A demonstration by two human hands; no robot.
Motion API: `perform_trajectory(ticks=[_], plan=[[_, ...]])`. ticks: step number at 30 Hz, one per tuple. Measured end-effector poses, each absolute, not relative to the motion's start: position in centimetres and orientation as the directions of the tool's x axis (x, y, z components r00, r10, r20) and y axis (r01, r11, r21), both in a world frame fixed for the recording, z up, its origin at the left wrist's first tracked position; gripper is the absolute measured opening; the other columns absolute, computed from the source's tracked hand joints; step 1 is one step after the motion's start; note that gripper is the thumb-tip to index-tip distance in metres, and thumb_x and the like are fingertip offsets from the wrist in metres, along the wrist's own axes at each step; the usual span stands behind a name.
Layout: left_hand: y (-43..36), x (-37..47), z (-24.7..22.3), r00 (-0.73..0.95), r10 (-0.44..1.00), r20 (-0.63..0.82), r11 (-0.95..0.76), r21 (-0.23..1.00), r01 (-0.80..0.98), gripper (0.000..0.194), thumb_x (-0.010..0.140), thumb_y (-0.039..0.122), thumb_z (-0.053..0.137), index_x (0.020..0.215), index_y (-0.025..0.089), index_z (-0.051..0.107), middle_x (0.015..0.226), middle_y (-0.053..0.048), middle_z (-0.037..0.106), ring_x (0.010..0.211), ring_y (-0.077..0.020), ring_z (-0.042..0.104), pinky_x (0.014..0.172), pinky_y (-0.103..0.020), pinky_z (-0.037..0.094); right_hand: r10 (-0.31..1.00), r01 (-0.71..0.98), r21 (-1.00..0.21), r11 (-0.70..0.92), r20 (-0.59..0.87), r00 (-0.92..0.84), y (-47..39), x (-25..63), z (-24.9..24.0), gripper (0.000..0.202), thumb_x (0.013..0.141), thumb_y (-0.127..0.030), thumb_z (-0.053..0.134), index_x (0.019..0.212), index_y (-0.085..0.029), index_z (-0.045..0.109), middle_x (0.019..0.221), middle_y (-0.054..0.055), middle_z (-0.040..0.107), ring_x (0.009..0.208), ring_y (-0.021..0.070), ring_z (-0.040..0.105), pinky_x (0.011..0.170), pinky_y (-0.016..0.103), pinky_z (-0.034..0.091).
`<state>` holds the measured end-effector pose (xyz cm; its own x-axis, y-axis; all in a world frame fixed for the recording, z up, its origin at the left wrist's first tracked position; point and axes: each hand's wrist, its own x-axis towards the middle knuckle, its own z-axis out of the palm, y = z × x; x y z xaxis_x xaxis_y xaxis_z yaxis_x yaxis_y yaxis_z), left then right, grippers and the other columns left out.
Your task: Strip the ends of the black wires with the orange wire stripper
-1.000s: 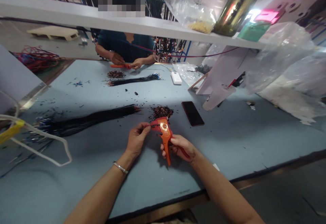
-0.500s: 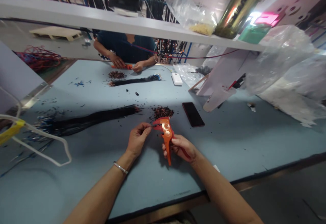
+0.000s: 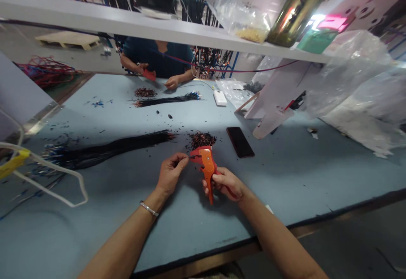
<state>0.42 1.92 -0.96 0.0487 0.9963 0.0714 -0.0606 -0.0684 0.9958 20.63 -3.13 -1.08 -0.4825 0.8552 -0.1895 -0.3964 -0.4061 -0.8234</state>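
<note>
My right hand point(image 3: 226, 183) is wrapped round the handles of an orange and red wire stripper point(image 3: 208, 165), its head turned up and to the left. Between thumb and forefinger, my left hand point(image 3: 172, 171) pinches a thin black wire point(image 3: 192, 157), whose end reaches into the stripper's jaws. Most of that wire is hidden by the fingers. Just beyond the tool lies a heap of short stripped wire ends point(image 3: 203, 139). Left of it, a long bundle of black wires point(image 3: 117, 149) rests on the table, copper-coloured ends facing the heap and blue-tipped ends at far left.
A dark phone point(image 3: 240, 142) lies right of the heap. Across the table point(image 3: 301, 173), a co-worker's hand holds a red tool point(image 3: 149, 75) near a second wire bundle point(image 3: 168, 99). A white shelf point(image 3: 111, 21) spans above. Plastic bags point(image 3: 352, 76) crowd the right, and a white wire frame point(image 3: 84, 186) the left.
My hands, the wire and the wire stripper have stayed almost in place. Across the table, the co-worker's tool has tilted and lifted away from the other hand.
</note>
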Motion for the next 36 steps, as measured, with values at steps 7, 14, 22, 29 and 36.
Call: perform_trajectory(ticks=[7,14,22,29,36], plan=[[1.97,0.55,-1.24,0.029,0.998,0.056,-0.053,0.995,-0.083,0.019,0.073,0.037,0.069,0.071,0.018,0.067,0.063,0.003,0.059,0.059,-0.0113,0.046,0.061,-0.023,0.038,0.856,-0.379,-0.831,-0.407,-0.201,-0.477,-3.05,20.62,-1.36,0.042,0.073,-0.045,0.078,0.094,-0.011,0.063,0.083,0.007,0.068,0.065,0.0154,0.066,0.061,0.028,0.054],[1.93,0.48,-0.82,0.067,0.995,0.079,-0.078,0.997,-0.015,0.019,0.074,0.036,0.068,0.069,0.018,0.066,0.062,0.002,0.059,0.06,-0.0118,0.047,0.061,-0.023,0.039,0.865,-0.365,-0.846,-0.388,-0.198,-0.462,-3.15,20.57,-1.0,0.042,0.072,-0.046,0.079,0.092,-0.012,0.063,0.082,0.006,0.068,0.064,0.0149,0.066,0.06,0.026,0.054],[1.86,0.26,-1.06,0.09,0.993,0.082,-0.081,0.997,-0.011,0.02,0.076,0.037,0.067,0.07,0.018,0.067,0.064,0.002,0.059,0.061,-0.0117,0.047,0.062,-0.023,0.039,0.869,-0.333,-0.86,-0.387,-0.22,-0.444,-3.31,20.54,-0.74,0.047,0.073,-0.047,0.078,0.101,-0.013,0.062,0.077,0.003,0.065,0.058,0.0136,0.063,0.049,0.023,0.052],[1.87,0.42,-0.77,0.08,0.994,0.075,-0.075,0.997,-0.002,0.02,0.074,0.037,0.067,0.07,0.018,0.067,0.064,0.002,0.06,0.062,-0.0125,0.049,0.063,-0.024,0.04,0.876,-0.317,-0.878,-0.359,-0.199,-0.44,-3.34,20.37,-0.65,0.045,0.074,-0.048,0.077,0.096,-0.011,0.064,0.075,0.002,0.061,0.054,0.0116,0.06,0.045,0.021,0.049],[1.93,0.63,-0.66,0.063,0.996,0.056,-0.056,0.998,0.001,0.021,0.073,0.038,0.067,0.07,0.018,0.067,0.061,0.002,0.059,0.058,-0.0121,0.047,0.06,-0.023,0.039,0.872,-0.327,-0.87,-0.369,-0.202,-0.445,-3.28,20.17,-0.64,0.043,0.073,-0.047,0.078,0.092,-0.012,0.062,0.074,0.002,0.061,0.055,0.0113,0.06,0.05,0.022,0.05]])
